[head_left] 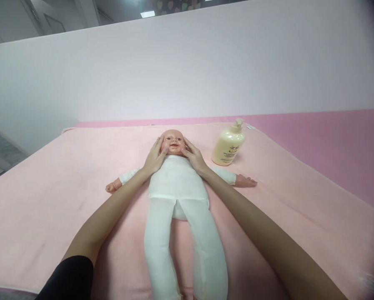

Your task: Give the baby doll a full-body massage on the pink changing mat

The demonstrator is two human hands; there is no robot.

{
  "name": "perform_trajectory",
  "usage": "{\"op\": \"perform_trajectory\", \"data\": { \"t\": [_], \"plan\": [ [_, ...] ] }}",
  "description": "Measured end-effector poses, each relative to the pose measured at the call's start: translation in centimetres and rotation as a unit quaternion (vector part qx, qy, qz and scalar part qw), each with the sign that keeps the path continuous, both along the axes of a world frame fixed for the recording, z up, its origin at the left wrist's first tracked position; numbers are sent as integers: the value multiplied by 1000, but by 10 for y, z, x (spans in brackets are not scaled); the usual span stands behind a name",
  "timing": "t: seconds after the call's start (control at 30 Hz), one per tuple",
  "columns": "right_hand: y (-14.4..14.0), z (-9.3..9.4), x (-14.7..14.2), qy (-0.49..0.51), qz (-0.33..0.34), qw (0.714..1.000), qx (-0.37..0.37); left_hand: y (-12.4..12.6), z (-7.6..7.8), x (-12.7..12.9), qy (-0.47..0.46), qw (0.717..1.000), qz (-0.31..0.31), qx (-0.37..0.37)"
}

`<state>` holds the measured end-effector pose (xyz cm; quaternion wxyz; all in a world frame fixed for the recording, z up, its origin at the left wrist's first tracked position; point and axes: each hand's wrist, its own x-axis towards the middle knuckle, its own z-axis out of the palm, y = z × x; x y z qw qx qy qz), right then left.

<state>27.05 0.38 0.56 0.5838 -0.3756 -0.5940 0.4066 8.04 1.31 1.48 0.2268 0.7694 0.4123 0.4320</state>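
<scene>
The doll (177,196) lies on its back in the middle of the pink blanket (49,187), head at the far end, legs running toward you. Your biggest risk, as I judge it, is pressing unevenly: push harder with one palm and the head rolls sideways out from between your hands. A smaller one: swing your right elbow outward and you could knock over the pump bottle (228,143), which stands just right of the head. Both your arms reach straight out. Your left hand (154,158) lies flat, fingers unclenched, cupping the left cheek; your right hand (194,156) cups the other the same way, gripping nothing.
</scene>
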Motion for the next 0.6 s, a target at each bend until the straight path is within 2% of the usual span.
{"op": "perform_trajectory", "data": {
  "t": [0.23,0.43,0.6],
  "plan": [
    [-5,5,1,28,2,999,-22,0,1,2,-49,999,9,15],
    [-9,8,-2,0,-25,1000,-12,-6,6,1,-20,1000,-1,-12],
    [-11,7,-3,-24,-43,999,-13,-6,4,2,-15,1000,9,-24]
  ]
}}
